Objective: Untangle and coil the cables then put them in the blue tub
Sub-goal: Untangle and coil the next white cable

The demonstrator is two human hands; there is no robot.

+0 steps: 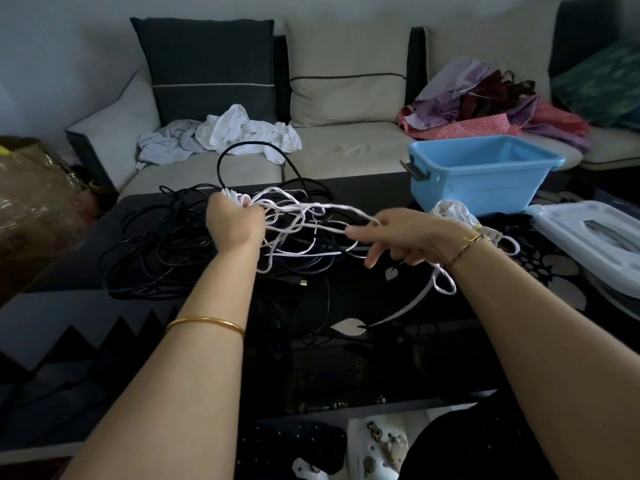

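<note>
Dark table (346, 368), left hand (233, 220) fisted round white cable (332, 206) (tangled), right hand (412, 237) gripping a strand

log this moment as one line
left hand: grips white cable loops | right hand: holds a strand | black cables: tangled on table | blue tub: no cable visible

Dark glossy table (346, 368), tangled black cables (156, 251), blue tub (474, 188), white lid (595, 244)

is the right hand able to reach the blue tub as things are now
Probably yes: the blue tub stands open just beyond the right hand, which holds the white cable; only a white coil lies between.
</note>
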